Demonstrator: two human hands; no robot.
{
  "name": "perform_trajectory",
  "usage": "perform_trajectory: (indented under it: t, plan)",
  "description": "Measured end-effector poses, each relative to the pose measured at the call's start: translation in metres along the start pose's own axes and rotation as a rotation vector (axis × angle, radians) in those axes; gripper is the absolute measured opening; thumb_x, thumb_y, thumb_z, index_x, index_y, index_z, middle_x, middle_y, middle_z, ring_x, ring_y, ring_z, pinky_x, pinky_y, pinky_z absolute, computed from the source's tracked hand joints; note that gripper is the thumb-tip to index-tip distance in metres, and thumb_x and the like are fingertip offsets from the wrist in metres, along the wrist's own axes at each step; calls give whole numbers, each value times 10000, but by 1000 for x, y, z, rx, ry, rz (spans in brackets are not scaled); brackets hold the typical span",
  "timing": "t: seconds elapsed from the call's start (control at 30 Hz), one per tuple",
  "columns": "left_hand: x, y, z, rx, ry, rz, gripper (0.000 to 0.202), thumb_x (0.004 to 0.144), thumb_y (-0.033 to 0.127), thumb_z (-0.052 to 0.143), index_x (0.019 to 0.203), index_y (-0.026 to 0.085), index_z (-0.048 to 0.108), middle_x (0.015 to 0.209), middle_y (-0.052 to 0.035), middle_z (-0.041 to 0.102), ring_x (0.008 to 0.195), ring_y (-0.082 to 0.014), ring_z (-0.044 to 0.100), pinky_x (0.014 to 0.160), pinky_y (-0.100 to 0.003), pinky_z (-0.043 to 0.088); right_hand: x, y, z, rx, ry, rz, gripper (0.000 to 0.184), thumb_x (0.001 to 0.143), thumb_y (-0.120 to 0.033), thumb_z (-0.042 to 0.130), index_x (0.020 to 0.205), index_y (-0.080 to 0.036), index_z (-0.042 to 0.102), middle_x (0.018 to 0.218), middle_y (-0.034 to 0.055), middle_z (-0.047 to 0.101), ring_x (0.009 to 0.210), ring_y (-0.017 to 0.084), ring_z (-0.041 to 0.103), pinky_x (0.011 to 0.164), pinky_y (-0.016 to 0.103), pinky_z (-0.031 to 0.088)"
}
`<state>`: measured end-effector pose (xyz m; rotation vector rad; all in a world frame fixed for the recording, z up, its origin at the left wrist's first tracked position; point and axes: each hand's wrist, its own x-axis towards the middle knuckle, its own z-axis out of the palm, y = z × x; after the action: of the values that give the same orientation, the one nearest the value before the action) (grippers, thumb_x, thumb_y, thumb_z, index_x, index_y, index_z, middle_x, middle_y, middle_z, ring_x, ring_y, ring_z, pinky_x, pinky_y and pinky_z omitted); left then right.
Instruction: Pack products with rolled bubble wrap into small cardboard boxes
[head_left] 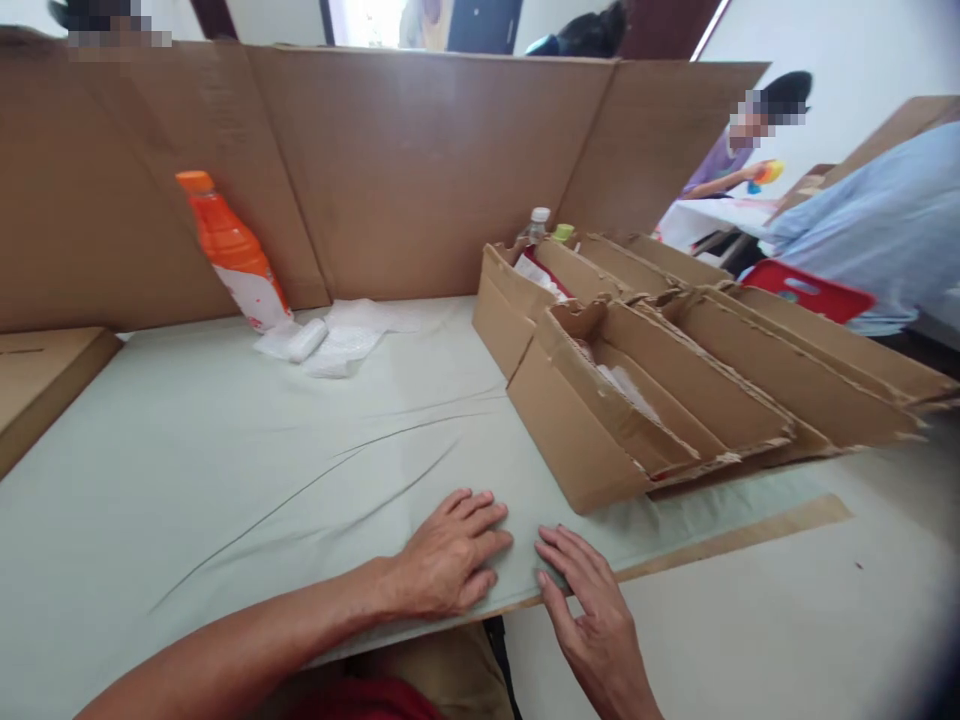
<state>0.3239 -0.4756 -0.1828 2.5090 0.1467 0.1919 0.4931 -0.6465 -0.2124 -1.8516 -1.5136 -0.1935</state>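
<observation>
My left hand [448, 553] lies flat, palm down, on the pale green cloth [225, 470] near the table's front edge, fingers stretched out and holding nothing. My right hand [592, 615] rests beside it at the edge, fingers spread and flat, also holding nothing. The two hands lie close together, almost touching. Just beyond them stands a torn cardboard box [600, 410] with open flaps, its near corner a short way from my fingertips.
An orange bottle [234, 255] leans against the cardboard wall [420, 160] at the back left, with crumpled white wrapping [330, 340] beside it. More open boxes [787, 350] sit right, one holding small bottles [536, 225]. Other people sit beyond the wall at right.
</observation>
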Motion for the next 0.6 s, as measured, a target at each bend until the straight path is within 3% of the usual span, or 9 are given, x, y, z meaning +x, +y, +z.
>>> perform_trajectory:
  t: [0.1, 0.2, 0.27, 0.33, 0.4, 0.5, 0.6]
  plan:
    - [-40, 6, -6, -73, 28, -8, 511, 833, 265, 647, 1341, 223, 601, 1538, -114, 502, 1480, -305, 378, 1245, -522, 244, 9, -18, 15, -10, -83, -88, 288, 953, -280, 565, 1216, -268, 680, 1274, 83, 706, 1186, 295, 660, 953, 493, 566]
    - [-69, 0, -28, -155, 102, -6, 401, 834, 205, 623, 1232, 221, 669, 1361, -93, 653, 1333, -244, 551, 1185, -416, 383, 26, -40, 27, 17, -169, -141, 320, 963, -282, 548, 1266, -261, 647, 1381, 95, 640, 1234, 280, 632, 966, 453, 561]
    - [-79, -16, -51, -103, 229, -89, 366, 860, 182, 579, 1211, 209, 681, 1297, -102, 686, 1264, -235, 598, 1132, -403, 445, 43, -53, 36, 41, -206, -152, 324, 975, -274, 524, 1279, -250, 633, 1439, 106, 590, 1279, 272, 598, 998, 439, 543]
    - [-83, -39, -74, 44, 349, -239, 377, 893, 209, 558, 1255, 194, 662, 1387, -136, 630, 1324, -272, 554, 1141, -463, 431, 64, -65, 47, 41, -246, -154, 356, 983, -286, 504, 1319, -234, 609, 1479, 123, 550, 1324, 282, 557, 1033, 459, 516]
    - [-84, -60, -89, 188, 363, -386, 415, 906, 265, 579, 1307, 175, 632, 1490, -166, 539, 1404, -314, 476, 1161, -512, 397, 82, -75, 62, 9, -310, -156, 427, 976, -326, 516, 1387, -225, 568, 1512, 140, 513, 1360, 306, 518, 1049, 494, 495]
    - [-87, -75, -88, 285, 302, -472, 496, 902, 336, 616, 1362, 150, 591, 1550, -194, 463, 1463, -356, 392, 1192, -563, 326, 94, -86, 79, -67, -428, -178, 493, 954, -344, 552, 1431, -218, 547, 1529, 151, 496, 1401, 335, 469, 1084, 537, 450]
    - [-100, -65, -66, 376, 250, -412, 543, 948, 402, 561, 1435, 164, 531, 1582, -181, 423, 1494, -351, 341, 1222, -581, 244, 85, -95, 80, -131, -461, -202, 468, 954, -291, 549, 1411, -197, 575, 1522, 149, 509, 1423, 329, 443, 1138, 543, 396]
